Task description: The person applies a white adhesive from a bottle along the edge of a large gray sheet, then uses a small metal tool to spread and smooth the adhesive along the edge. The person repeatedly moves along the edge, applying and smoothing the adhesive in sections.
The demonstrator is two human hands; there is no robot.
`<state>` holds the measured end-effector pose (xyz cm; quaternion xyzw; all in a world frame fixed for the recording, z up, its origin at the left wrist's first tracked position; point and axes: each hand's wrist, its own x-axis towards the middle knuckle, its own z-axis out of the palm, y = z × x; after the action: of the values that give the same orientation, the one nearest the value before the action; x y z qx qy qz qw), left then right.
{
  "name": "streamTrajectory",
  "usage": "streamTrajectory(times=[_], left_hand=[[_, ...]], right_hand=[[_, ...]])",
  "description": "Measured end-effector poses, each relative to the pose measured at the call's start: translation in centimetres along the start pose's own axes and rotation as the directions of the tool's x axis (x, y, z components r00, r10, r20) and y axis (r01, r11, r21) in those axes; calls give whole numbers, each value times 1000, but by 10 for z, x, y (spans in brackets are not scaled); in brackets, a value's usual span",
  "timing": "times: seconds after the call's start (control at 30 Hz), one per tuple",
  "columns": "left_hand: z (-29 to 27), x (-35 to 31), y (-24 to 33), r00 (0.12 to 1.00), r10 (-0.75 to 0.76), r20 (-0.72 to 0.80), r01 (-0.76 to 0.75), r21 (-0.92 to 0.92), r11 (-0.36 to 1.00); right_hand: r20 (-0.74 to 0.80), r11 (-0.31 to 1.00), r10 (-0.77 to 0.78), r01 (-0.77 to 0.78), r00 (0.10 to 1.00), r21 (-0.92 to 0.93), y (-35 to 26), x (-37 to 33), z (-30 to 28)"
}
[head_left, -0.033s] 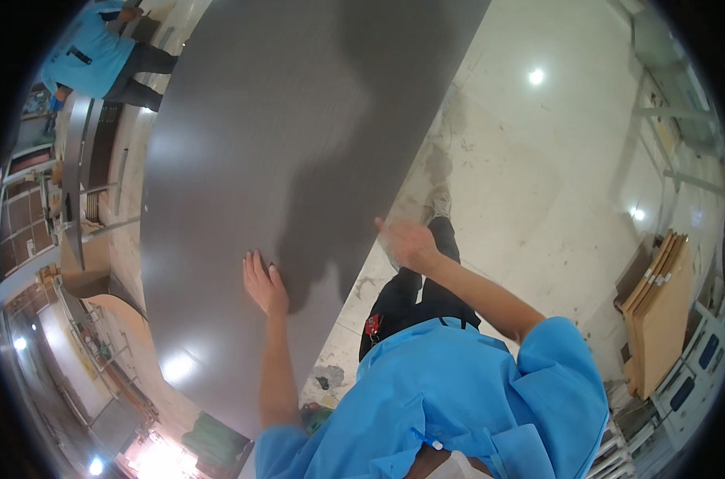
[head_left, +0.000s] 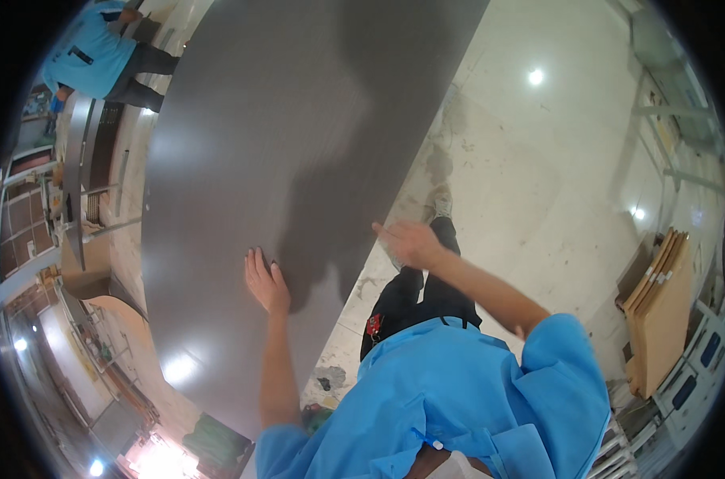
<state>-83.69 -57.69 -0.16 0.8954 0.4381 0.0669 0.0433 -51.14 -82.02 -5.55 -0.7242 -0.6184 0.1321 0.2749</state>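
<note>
A large dark grey board point(head_left: 243, 120) with a smooth, faintly grained face stretches away in front of me. My left hand point(head_left: 267, 284) lies flat on its near part, fingers together and the thumb slightly apart. Beside the board's right edge is my right hand point(head_left: 408, 243), one digit stretched out to that edge and the other fingers curled in. Whatever those curled fingers may hold is hidden. My shadow falls across the board's right half.
A person in a blue shirt point(head_left: 91, 52) stands at the far left, near long dark panels point(head_left: 103, 152). Brown flat boards point(head_left: 662, 311) lean at the right. Pale floor point(head_left: 538, 176) with a stained patch borders the board. My shoe point(head_left: 440, 201) shows below the right hand.
My right hand has shifted slightly left along the board's edge, its stretched digit now showing more clearly. The left hand and the board stay almost unchanged.
</note>
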Motion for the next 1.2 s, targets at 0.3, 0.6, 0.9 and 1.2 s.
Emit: streamTrajectory(times=[0.3,0.6,0.9,1.2], left_hand=[[-37,-67,-71,986,-63,155,75,-76,994],[-25,-113,-91,997,-73,30,71,57,996],[-28,-110,-83,996,-88,10,88,51,995],[-27,-110,-83,994,-106,16,105,54,993]], right_hand=[[-500,877,346,-463,794,-128,127,87,-81],[32,999,33,-33,999,12,-103,-42,64],[-585,897,329,-439,741,-52,126,73,-77],[-602,943,-19,-186,798,-277,-45,-3,51]])
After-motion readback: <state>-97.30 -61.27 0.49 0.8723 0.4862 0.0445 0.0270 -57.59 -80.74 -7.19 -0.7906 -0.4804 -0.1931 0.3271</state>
